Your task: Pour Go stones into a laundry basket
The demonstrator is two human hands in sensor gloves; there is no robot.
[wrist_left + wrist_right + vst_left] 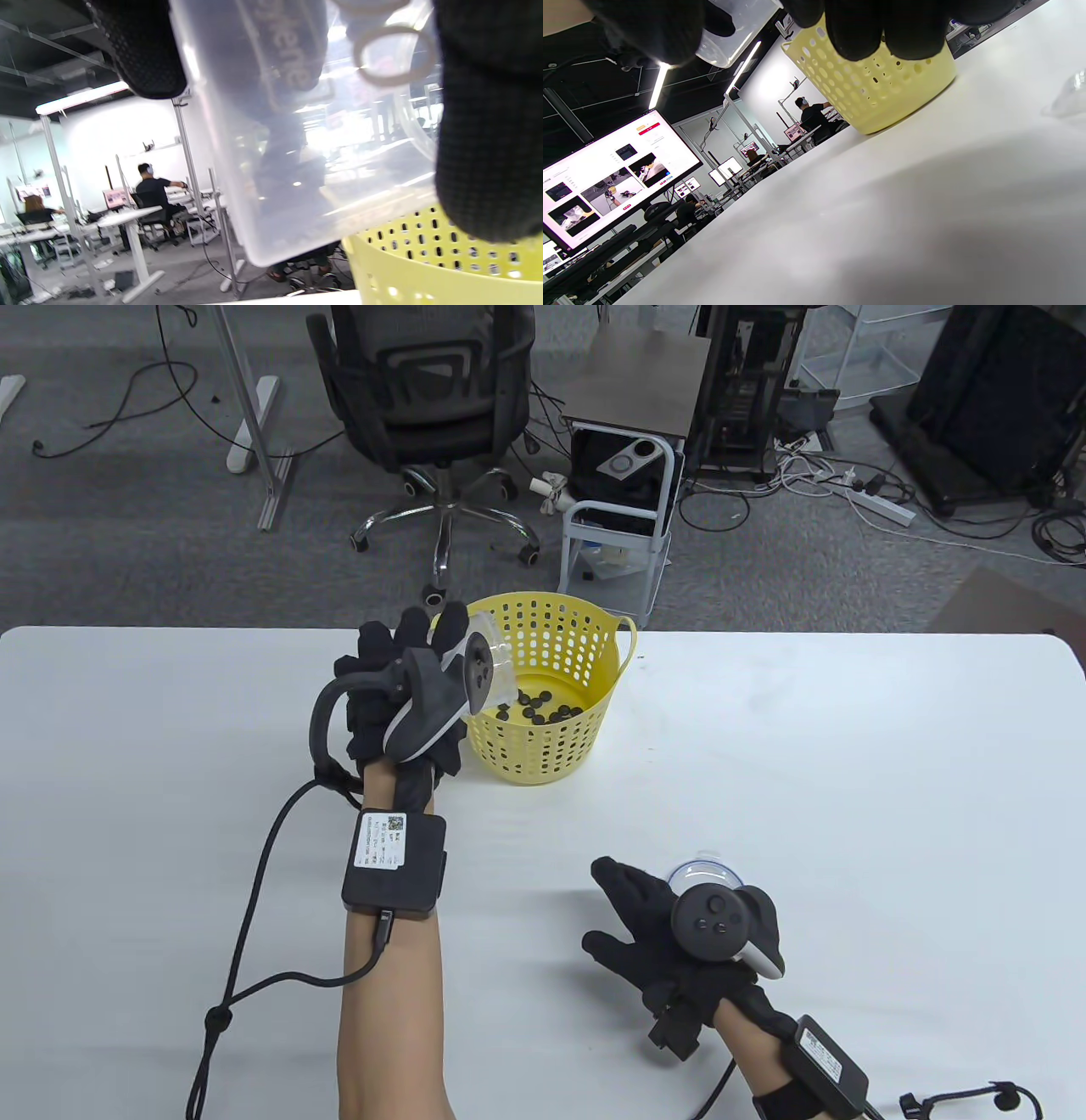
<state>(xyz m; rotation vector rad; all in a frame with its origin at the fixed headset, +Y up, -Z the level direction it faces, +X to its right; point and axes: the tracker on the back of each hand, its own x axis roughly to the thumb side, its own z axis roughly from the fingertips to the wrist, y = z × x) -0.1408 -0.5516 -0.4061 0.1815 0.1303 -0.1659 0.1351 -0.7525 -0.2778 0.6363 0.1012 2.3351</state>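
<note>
Left hand raised and gripping, right hand low and spread.

The left hand (pixel 399 704) is lifted at the end of a bare forearm that reaches up from the bottom edge, its gloved fingers (pixel 488 127) curled around a clear plastic cup (pixel 488 661) that it holds tipped on its side, with the tracker on the back of the hand facing up and a sensor box strapped at the wrist. The right hand (pixel 679 942) lies low near the bottom right, palm down, holding nothing, its fingers (pixel 619 891) splayed out toward the left, and a sensor box on its wrist too.
</note>
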